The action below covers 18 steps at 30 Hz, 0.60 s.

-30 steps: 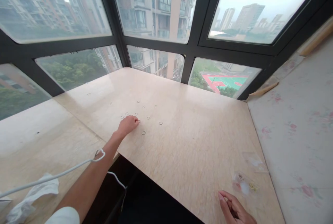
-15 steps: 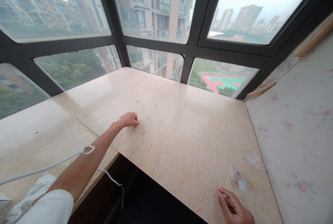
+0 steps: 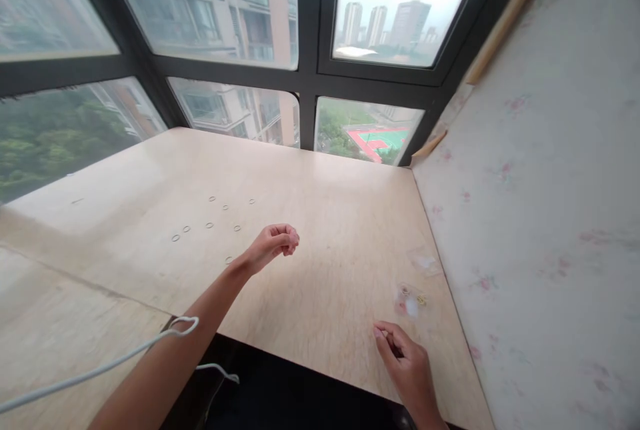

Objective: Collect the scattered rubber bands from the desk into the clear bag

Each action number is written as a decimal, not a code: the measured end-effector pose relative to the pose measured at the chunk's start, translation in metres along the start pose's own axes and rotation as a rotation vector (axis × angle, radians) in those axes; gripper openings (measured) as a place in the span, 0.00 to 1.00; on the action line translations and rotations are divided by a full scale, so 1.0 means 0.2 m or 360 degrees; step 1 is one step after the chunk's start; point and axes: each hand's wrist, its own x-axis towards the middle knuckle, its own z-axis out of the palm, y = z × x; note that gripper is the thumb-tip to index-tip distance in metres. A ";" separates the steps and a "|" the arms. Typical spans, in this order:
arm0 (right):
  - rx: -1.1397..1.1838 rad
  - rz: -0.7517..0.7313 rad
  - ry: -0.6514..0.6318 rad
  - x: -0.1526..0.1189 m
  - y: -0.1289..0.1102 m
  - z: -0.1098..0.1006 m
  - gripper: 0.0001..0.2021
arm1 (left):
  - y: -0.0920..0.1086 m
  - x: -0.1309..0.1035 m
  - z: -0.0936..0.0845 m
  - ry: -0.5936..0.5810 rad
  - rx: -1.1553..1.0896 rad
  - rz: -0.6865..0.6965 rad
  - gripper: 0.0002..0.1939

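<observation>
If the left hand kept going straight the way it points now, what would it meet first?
The left hand, curled loosely above the tabletop, points right and slightly away. Nothing stands in that line as far as the picture shows; the flowered wall covering would likely come first. The small clear packet lies nearer the camera, though depth is unclear.

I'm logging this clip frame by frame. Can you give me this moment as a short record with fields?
Surface: pale wooden tabletop by a window
Left hand: raised above the tabletop, fingers curled in; contents not visible
Right hand: at the near edge, fingers bent
Small rings: scattered left of the left hand
Clear bag: beyond the right hand
White cable: across the left forearm
</observation>
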 end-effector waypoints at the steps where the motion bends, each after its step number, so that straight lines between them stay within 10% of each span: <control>1: 0.0016 0.0011 -0.0003 0.00 -0.01 0.00 0.17 | -0.01 0.03 0.07 -0.0023 -0.0020 -0.0007 0.07; 11: 0.0166 0.0115 0.0007 0.02 -0.03 -0.01 0.14 | -0.19 0.17 0.78 -0.0494 0.0356 -0.0098 0.07; 18: 0.0218 0.0141 -0.0041 0.02 -0.05 -0.02 0.13 | -0.32 0.21 0.99 -0.0608 0.1185 0.0260 0.05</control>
